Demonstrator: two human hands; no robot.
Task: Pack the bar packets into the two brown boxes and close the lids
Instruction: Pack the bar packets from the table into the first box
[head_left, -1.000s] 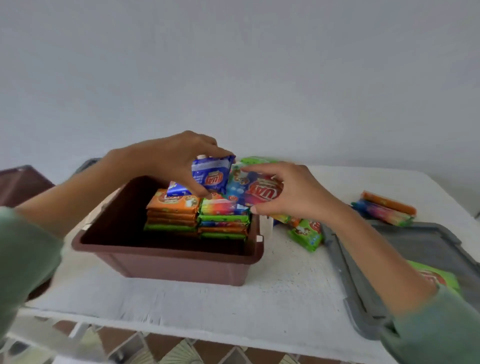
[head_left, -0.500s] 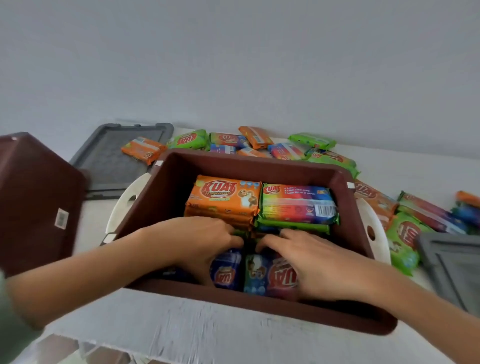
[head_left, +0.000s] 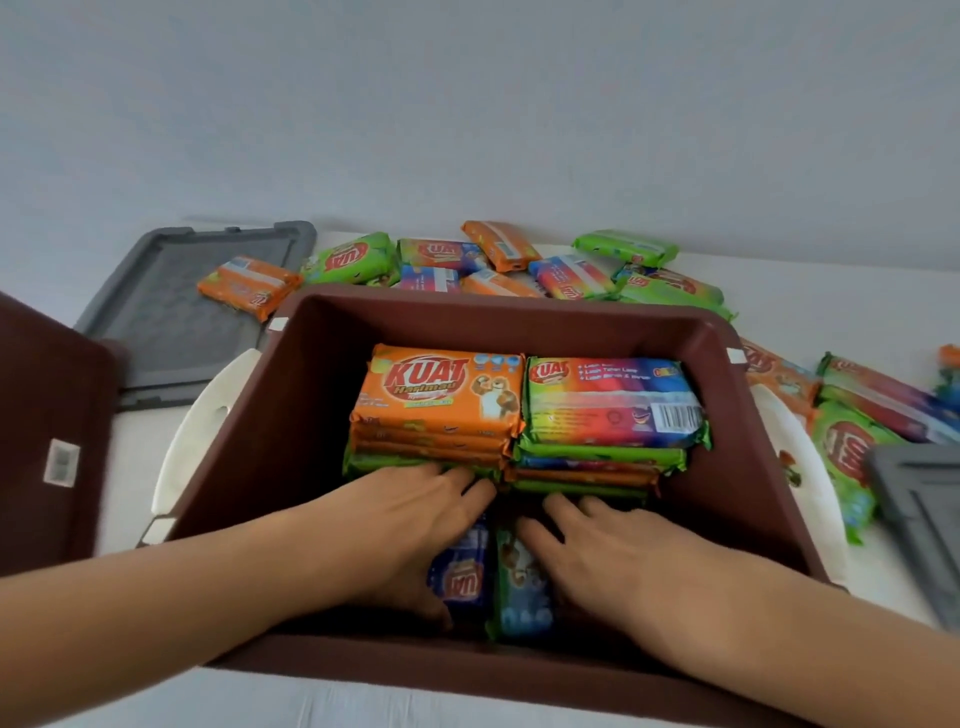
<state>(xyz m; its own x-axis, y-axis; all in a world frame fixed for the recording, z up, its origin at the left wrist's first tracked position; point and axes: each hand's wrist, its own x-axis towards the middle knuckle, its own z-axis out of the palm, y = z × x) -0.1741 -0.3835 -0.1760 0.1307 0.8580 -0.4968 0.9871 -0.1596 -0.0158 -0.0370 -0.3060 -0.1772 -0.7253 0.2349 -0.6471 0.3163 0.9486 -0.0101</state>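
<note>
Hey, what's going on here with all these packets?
A person is packing a brown box. The left hand and right hand rest on two blue packets at its near side, in front of two stacks. Loose packets lie on the table behind it, and a grey lid lies to the left.

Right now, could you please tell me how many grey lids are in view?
2. One grey lid lies back left, an orange packet on it; the other lid is cut off at the right edge.
</note>
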